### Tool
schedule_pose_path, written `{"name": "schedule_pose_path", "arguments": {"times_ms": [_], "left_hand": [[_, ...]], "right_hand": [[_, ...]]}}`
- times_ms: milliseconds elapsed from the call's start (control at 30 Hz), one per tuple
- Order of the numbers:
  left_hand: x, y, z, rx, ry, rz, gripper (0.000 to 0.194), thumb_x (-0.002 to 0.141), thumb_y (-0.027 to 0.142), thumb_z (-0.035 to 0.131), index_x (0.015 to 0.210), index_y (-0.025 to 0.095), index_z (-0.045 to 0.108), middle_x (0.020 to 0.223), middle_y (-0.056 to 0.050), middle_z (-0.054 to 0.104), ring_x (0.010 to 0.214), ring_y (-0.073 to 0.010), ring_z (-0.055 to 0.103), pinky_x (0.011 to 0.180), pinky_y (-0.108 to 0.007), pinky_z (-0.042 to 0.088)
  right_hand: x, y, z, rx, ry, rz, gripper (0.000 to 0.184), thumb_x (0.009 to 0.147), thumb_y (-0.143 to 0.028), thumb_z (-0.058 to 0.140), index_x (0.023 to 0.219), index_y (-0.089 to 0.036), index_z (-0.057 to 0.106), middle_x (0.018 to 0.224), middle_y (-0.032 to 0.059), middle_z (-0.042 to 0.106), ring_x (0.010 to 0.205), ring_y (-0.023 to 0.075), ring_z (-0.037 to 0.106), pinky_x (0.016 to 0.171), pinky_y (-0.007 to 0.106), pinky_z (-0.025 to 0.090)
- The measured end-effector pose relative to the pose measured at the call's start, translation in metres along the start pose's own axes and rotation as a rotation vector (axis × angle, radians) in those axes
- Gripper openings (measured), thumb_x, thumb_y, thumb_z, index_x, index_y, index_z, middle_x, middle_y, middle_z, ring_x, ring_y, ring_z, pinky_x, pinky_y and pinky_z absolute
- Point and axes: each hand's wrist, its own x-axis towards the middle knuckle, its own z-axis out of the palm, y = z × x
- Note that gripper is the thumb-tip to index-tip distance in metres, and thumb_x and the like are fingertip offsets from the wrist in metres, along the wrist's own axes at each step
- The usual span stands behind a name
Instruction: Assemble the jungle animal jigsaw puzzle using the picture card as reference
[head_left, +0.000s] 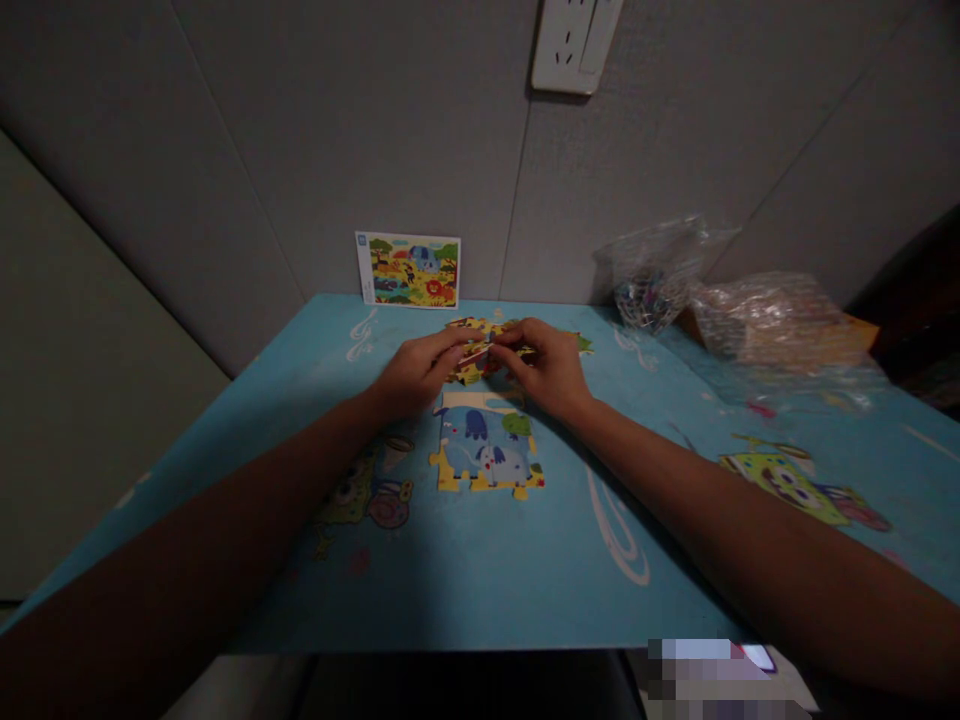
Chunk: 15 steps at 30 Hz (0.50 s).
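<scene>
Above a loose group of yellow puzzle pieces (469, 376), my left hand (415, 372) and my right hand (551, 368) meet fingertip to fingertip. A puzzle piece (474, 355), seen nearly edge-on, is pinched between them, the right thumb and fingers at its right end and the left thumb and fingers at its left. Its picture cannot be made out. Nearer to me lies a joined section of puzzle (487, 445) with blue elephants and a green bush on yellow ground. My hands partly cover the pieces behind it.
A picture card (415, 270) of an animal scene leans on the wall at the back. Clear plastic bags (772, 320), one holding small items (649, 295), lie at the back right. The blue table (525, 580) has printed cartoon figures. A socket panel (576, 45) is on the wall.
</scene>
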Motion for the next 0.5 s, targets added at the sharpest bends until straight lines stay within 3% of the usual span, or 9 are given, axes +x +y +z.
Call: {"name": "schedule_pose_path", "arguments": {"times_ms": [133,367,500], "left_hand": [[0.0005,-0.0029,0.0016,0.003,-0.030,0.077,0.040,0.098,0.025,0.039,0.128,0.015,0.063,0.127,-0.009,0.069,0.115,-0.0188,0.064,0.103,-0.032,0.048],[0.0017,-0.0015,-0.0004,0.043,-0.039,0.139,0.035,0.098,0.025,0.041,0.118,0.016,0.067,0.118,-0.010,0.072,0.109,-0.0197,0.066,0.101,-0.036,0.050],[0.0014,0.0009,-0.0015,0.053,-0.041,0.090,0.032,0.097,0.027,0.042,0.116,0.016,0.065,0.115,-0.010,0.072,0.106,-0.0197,0.066,0.097,-0.035,0.052]], "right_hand": [[-0.0007,-0.0001,0.0004,0.002,-0.039,-0.011,0.010,0.087,-0.029,0.065,0.091,-0.021,0.067,0.087,0.0052,0.069,0.079,0.0186,0.063,0.070,0.033,0.050],[-0.0015,0.0015,0.0011,-0.013,-0.055,-0.054,0.011,0.087,-0.026,0.063,0.095,-0.019,0.065,0.090,0.0070,0.068,0.082,0.0204,0.063,0.071,0.034,0.051],[-0.0012,-0.0007,0.0006,-0.057,-0.042,-0.065,0.011,0.089,-0.025,0.060,0.095,-0.019,0.066,0.093,0.0078,0.069,0.081,0.0198,0.064,0.071,0.034,0.051]]}}
